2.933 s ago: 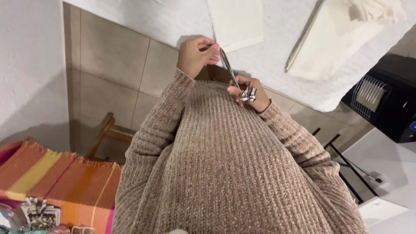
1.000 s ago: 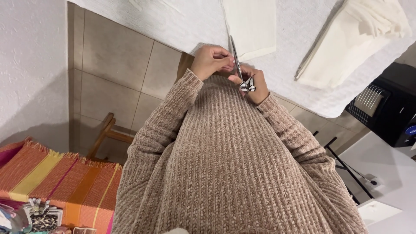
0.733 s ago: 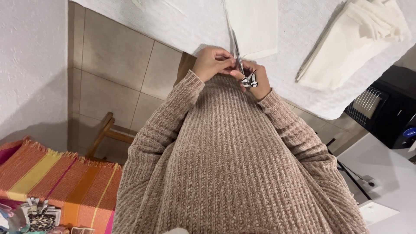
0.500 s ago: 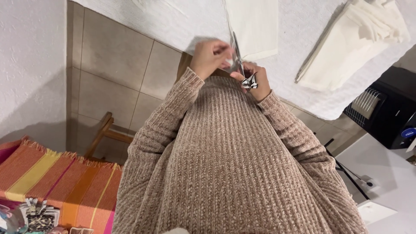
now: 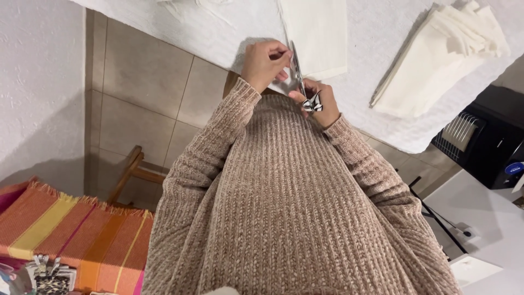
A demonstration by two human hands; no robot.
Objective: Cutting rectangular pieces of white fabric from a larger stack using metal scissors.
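Fingers (image 5: pixel 279 53) of the left hand (image 5: pixel 265 64) pinch the cream fabric sheet's (image 5: pixel 319 33) edge | right hand (image 5: pixel 319 101), closed through the scissors' (image 5: pixel 300 76) patterned handles, has run the blades further toward 12 o'clock than a second ago; the cut looks under way | folded cloth stack (image 5: pixel 442 60) at 2 o'clock on the white counter (image 5: pixel 218 27).

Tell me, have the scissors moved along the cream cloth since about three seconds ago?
Yes. The scissors in the right hand now reach farther up the edge of the flat cream cloth, away from the table edge; the left hand followed.
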